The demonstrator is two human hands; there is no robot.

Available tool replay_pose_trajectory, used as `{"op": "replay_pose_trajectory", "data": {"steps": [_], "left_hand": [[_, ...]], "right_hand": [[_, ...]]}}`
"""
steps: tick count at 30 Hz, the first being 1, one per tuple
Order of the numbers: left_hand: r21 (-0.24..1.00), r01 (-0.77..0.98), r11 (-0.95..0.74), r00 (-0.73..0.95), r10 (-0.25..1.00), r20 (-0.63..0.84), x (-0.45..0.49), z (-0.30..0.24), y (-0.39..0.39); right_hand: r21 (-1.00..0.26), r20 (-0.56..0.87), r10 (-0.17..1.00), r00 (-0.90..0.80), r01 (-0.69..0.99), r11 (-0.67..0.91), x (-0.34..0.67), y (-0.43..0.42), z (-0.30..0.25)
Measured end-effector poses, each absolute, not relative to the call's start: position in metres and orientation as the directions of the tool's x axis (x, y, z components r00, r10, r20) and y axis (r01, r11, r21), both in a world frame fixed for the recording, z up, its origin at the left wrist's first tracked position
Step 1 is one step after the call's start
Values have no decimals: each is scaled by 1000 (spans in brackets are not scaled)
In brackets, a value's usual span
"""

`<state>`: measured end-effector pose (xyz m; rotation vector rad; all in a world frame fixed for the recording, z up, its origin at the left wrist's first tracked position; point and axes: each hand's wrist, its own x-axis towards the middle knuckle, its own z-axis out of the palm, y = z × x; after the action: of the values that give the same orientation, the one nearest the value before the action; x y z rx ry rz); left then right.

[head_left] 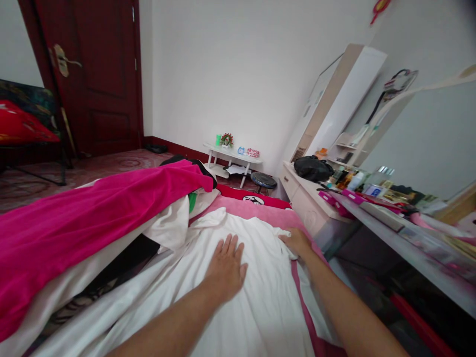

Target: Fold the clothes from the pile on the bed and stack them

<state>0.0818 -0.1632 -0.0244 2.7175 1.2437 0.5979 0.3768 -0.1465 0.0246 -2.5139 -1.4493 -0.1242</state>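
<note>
A white shirt (260, 292) lies spread over a pink bed cover, wrinkled along its length. Flat on its upper middle rests my left hand (225, 270), fingers stretched out and pointing away from me. At the shirt's far right edge, my right hand (298, 243) is closed on a bunched bit of the white cloth; its fingertips are partly hidden. To the left, a bright pink garment (122, 198) is laid over other white and black clothes, touching the shirt's left side.
The pink bed cover (256, 213) ends at a red piece with a black-and-white print. On the right stands a dressing table (308, 203) with a black bag (313, 168), bottles and boxes. Beyond are a round stool (263, 179), a small white table (238, 154) and a dark red door (100, 74).
</note>
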Motion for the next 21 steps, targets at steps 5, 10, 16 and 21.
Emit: {"op": "replay_pose_trajectory", "data": {"steps": [5,10,16,21], "left_hand": [[271,742,-613,536,785,310,86,-27,-164],[283,733,-618,541,783,307,85,-26,-163],[296,731,-615,560,788,255,83,-21,-160],[294,824,-485,430,872,232,83,-19,-130]], "right_hand": [[125,293,769,568,775,-620,388,-162,36],[16,390,770,505,833,-554,353,-148,36],[-247,216,741,635,770,-588,305,-111,12],[-340,136,714,687,709,-618,318,-105,-1]]}}
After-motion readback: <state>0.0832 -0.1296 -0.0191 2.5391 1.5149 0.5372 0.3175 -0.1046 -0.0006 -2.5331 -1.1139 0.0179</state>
